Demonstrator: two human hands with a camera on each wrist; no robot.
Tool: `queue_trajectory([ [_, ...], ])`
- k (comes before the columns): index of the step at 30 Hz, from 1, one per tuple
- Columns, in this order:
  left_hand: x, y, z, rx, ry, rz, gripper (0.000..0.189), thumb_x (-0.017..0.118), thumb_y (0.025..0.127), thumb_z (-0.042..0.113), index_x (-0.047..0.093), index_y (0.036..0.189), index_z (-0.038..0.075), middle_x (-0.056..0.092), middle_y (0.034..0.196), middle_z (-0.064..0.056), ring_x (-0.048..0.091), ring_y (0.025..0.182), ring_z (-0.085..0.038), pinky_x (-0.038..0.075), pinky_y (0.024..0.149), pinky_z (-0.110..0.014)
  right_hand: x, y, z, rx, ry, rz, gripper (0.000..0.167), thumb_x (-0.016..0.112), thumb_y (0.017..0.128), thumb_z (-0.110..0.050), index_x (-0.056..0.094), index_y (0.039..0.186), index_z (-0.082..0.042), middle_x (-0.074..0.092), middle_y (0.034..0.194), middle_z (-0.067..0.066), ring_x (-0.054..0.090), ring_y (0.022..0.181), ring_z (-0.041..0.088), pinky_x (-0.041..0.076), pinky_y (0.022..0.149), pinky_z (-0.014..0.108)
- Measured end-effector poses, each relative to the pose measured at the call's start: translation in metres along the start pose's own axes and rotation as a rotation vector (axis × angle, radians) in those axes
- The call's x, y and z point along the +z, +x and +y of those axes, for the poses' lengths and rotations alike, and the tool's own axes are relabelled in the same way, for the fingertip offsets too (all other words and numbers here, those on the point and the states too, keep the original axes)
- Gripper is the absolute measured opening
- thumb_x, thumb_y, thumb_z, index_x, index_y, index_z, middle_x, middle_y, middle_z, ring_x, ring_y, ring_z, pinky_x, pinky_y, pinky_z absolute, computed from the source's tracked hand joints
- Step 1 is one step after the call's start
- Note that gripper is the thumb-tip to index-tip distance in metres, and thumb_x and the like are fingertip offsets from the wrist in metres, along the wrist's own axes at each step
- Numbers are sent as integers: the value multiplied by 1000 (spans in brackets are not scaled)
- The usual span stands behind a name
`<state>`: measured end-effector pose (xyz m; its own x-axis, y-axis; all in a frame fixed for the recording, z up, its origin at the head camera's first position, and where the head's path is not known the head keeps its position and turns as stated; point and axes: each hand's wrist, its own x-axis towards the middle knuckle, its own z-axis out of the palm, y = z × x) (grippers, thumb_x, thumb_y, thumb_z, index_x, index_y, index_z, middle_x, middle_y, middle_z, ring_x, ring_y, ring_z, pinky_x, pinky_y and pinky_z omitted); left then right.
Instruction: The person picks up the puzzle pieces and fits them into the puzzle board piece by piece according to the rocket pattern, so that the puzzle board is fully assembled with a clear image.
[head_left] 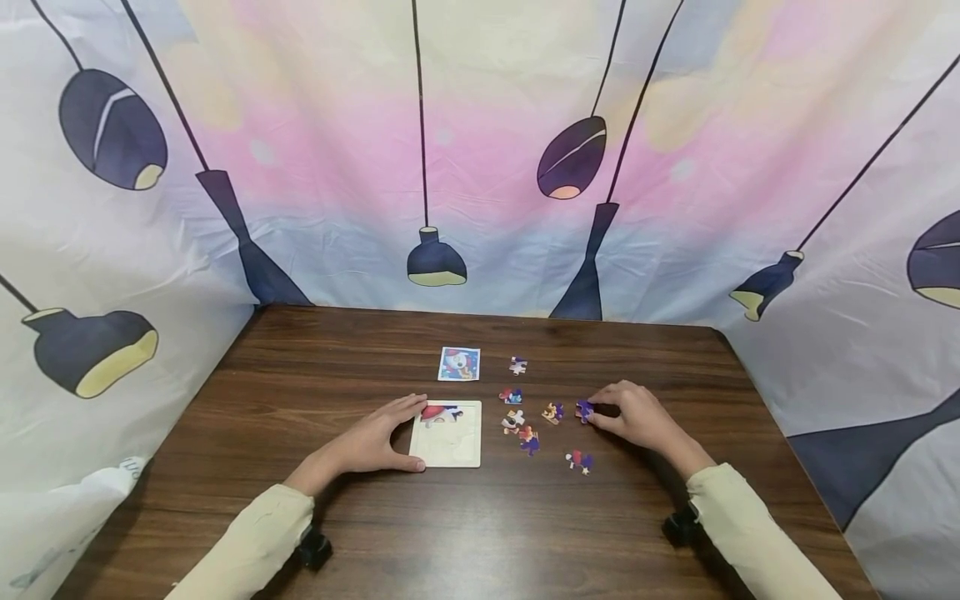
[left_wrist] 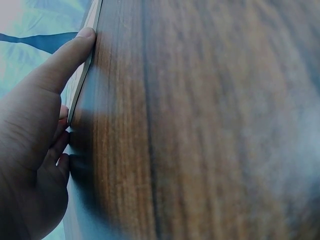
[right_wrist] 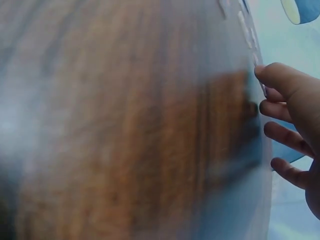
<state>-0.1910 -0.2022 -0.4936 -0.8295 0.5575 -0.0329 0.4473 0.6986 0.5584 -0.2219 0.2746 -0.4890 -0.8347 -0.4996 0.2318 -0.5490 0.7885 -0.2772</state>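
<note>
A pale square puzzle tray (head_left: pixel 453 446) lies on the table, with a red and white picture part (head_left: pixel 441 413) along its upper left. My left hand (head_left: pixel 375 435) holds the tray at its left side, thumb at the front corner and fingers at the back corner. In the left wrist view, the thumb (left_wrist: pixel 75 50) lies along the tray's edge. To the right, my right hand (head_left: pixel 637 414) pinches a purple jigsaw piece (head_left: pixel 583 410) between thumb and index finger, low at the table. The other fingers (right_wrist: pixel 287 137) are loosely bent in the right wrist view.
Between the hands lie several loose jigsaw pieces, among them a brown and purple one (head_left: pixel 552 412), a white one (head_left: pixel 513 421) and a red one (head_left: pixel 579 461). Behind the tray is a small picture card (head_left: pixel 459 364). A printed curtain (head_left: pixel 345 167) hangs behind the wooden table (head_left: pixel 480 533).
</note>
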Motion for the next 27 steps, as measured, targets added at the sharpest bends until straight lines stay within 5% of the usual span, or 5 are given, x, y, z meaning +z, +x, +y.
queue_trajectory([
  [27,1,-1,0,3,4,3,107,80,78,66,37,159,11,32,166,-7,25,154,-33,30,118,-59,10,43,-51,-135,96,66,32,77,92,-32,79,117,-13,77,111,4,71,103,23,58,88,45],
])
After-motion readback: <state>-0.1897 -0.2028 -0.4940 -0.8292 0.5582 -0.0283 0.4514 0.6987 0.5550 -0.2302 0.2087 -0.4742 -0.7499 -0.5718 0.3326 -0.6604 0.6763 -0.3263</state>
